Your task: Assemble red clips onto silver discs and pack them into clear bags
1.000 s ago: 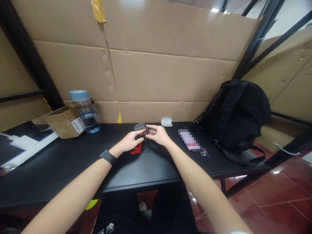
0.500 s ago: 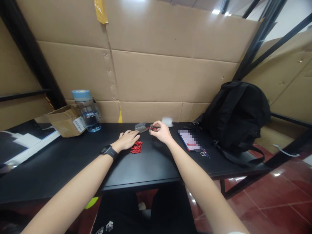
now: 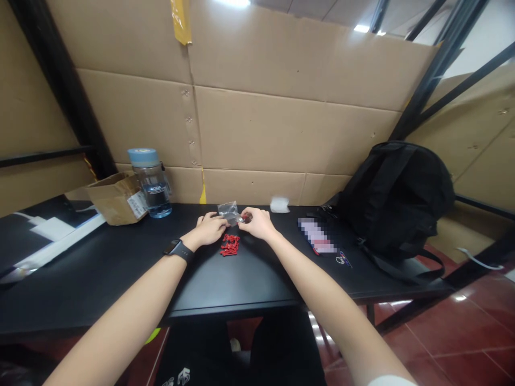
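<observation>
A small clear plastic bag (image 3: 228, 211) stands on the black table between my hands. My left hand (image 3: 210, 229), with a dark watch on the wrist, has its fingers curled at the bag's lower left edge and seems to grip it. At the bag's right side, my right hand (image 3: 256, 224) pinches a small red piece (image 3: 246, 217), mostly covered by the fingers. Just in front of the bag lies a little pile of small red pieces (image 3: 229, 245), too small for me to name their kind.
A white translucent packet (image 3: 279, 205) lies behind my right hand. Right of it are a phone (image 3: 317, 235), a key ring (image 3: 340, 260) and a black backpack (image 3: 398, 203). Leftward stand a water bottle (image 3: 156, 187), a cardboard box (image 3: 115, 201) and a white adapter (image 3: 50, 231).
My right hand has moved slightly left and closer to the bag with the red piece. The bag now stands more upright. The view has shifted a little.
</observation>
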Demonstrator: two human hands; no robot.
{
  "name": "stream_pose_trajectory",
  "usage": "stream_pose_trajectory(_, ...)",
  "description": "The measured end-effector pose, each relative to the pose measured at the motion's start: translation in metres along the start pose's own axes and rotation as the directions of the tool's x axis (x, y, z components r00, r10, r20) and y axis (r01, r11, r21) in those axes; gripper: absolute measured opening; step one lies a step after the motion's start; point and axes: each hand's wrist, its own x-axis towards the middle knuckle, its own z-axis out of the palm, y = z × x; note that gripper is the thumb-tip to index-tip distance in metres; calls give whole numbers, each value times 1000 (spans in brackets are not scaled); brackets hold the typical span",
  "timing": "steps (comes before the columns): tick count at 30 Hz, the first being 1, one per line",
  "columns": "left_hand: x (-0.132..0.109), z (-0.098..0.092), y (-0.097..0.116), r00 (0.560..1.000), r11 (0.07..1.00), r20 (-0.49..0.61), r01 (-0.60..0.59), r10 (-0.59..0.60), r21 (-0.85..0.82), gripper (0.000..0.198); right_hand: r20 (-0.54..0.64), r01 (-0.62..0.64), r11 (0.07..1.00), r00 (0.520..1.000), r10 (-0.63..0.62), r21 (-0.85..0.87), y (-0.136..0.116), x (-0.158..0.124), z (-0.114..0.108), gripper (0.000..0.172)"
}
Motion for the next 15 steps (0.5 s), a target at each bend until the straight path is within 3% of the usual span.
stream_pose_trajectory(4, -3, -7, 0, 989, 994, 122, 71, -80, 78, 40, 127, -22, 970, 990, 54, -240, -7, 30, 3, 22)
stream_pose_trajectory(9, -5, -10, -3, 984, 991, 158, 67, -84, 113, 44, 292, 5, 950, 952, 90, -311, -15, 54, 12, 25)
stream_pose_trajectory(12, -4, -10, -4, 982, 992, 172, 60, -78, 109, 45, 292, 22, 937, 953, 86, -348, -19, 53, 20, 32)
stream_pose_trajectory(15, -4, -12, -2, 979, 990, 186, 61, -84, 129, 45, 272, 13, 946, 959, 80, -323, -19, 46, 23, 28)
